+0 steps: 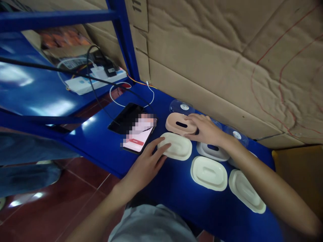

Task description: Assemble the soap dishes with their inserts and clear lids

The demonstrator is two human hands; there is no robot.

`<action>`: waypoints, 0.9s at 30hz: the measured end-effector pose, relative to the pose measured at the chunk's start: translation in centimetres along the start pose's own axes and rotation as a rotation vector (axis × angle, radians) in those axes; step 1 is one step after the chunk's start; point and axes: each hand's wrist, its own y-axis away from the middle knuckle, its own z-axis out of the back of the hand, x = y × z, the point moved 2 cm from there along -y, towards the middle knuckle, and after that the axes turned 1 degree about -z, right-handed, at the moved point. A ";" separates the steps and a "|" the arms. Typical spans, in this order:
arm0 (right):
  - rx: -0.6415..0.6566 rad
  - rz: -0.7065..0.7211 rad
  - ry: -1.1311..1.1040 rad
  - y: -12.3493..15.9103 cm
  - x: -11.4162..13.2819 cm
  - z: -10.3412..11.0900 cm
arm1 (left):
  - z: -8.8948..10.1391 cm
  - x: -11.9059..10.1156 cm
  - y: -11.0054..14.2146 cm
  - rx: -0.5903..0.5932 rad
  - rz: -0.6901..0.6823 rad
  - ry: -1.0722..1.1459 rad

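Note:
A peach oval case (174,123) with a dark slot in its top sits on the blue table. My right hand (203,129) grips its right end, fingers at the back and thumb in front. Just nearer to me lies a shallow cream oval tray (179,147). My left hand (151,159) holds that tray by its left end, fingertips over the rim. Beneath my right forearm is a pale grey slotted case (214,154), partly hidden. Two more cream trays lie at the front, a middle tray (209,174) and a right tray (246,191) partly behind my arm.
Clear plastic lids with round stickers, one of them (176,106), line the cardboard wall (202,67). Left of my hands are a lit phone (137,141) and a black device (126,117). Cables trail from a white power strip (83,85). Someone's trousered leg (25,168) shows at left.

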 end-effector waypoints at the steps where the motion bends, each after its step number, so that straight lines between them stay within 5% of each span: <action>1: -0.031 0.002 -0.040 0.6 0.3 0.0 | 0.0 0.0 0.0 -0.014 0.006 0.009; 9: 0.056 0.083 -0.055 5.9 5.2 -1.0 | 0.4 0.0 -0.3 -0.070 0.014 0.088; 27: -0.027 0.268 0.407 7.2 7.3 -2.6 | 0.0 0.2 -0.1 -0.083 -0.072 -0.049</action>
